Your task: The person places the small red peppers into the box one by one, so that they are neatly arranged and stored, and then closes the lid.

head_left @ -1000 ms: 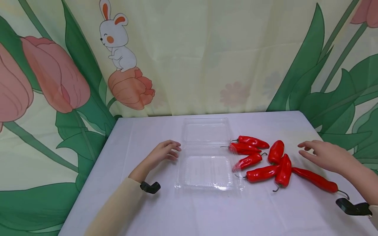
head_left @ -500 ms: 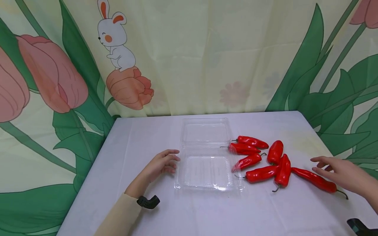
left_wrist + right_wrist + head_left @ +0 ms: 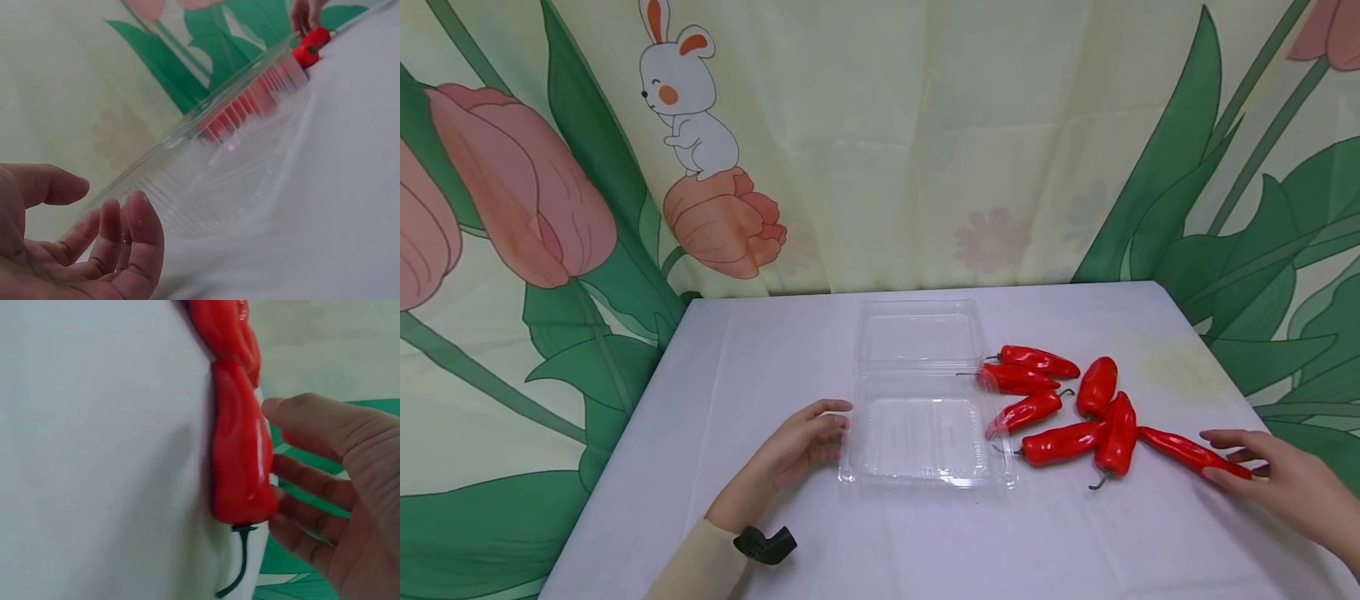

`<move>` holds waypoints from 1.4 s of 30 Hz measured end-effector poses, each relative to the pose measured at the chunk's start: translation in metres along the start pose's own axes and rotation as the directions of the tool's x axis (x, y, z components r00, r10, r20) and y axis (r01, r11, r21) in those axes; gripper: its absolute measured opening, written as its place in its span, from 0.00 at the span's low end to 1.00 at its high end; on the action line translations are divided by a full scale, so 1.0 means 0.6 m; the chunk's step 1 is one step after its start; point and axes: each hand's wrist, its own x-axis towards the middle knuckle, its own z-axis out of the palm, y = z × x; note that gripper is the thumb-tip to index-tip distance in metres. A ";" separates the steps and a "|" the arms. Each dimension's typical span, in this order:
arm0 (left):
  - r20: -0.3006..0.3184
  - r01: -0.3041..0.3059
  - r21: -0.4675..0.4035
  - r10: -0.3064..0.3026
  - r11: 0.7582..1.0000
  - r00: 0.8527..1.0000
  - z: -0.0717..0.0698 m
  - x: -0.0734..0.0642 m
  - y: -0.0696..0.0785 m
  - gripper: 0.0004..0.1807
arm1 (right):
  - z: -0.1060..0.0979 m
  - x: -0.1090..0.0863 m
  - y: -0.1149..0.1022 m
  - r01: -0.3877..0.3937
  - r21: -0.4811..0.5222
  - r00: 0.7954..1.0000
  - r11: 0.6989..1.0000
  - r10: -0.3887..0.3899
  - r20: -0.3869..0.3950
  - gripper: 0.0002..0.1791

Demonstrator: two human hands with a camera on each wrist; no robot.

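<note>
The rightmost red pepper [image 3: 1180, 451] lies on the white table with my right hand [image 3: 1277, 475] at its stem end. In the right wrist view, my thumb and fingers are spread beside that long red pepper [image 3: 240, 450], whose dark curved stem shows. Across the table, my left hand [image 3: 805, 446] is at the left edge of a clear plastic clamshell box [image 3: 925, 437], lid folded back. The left wrist view shows that hand's [image 3: 87, 244] loosely bent fingers beside the box's wall [image 3: 250, 162], holding nothing.
Several more red peppers, among them one pointing forward [image 3: 1117, 437] and one at the back [image 3: 1037, 361], lie between the box and my right hand. Some lie against the box's right rim. A printed curtain [image 3: 887, 167] hangs behind the white tablecloth [image 3: 925, 550].
My right hand has moved right, then down to the rightmost pepper, covering its stem end in the head view. My left hand has shifted slightly toward me beside the box.
</note>
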 end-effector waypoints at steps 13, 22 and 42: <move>0.043 -0.004 -0.027 0.005 1.000 0.999 0.008 -0.001 0.003 0.26 | 0.016 0.009 0.000 0.005 -0.029 0.996 1.000 -0.008 -0.090 0.39; 0.023 -0.025 -0.028 0.025 0.999 0.999 0.006 0.014 0.001 0.24 | 0.017 0.017 -0.001 -0.006 -0.028 0.995 1.000 0.003 -0.101 0.35; -0.018 -0.028 -0.022 0.027 0.999 0.999 -0.002 0.046 0.009 0.21 | 0.006 0.067 0.003 0.042 -0.013 0.989 0.999 -0.043 -0.143 0.34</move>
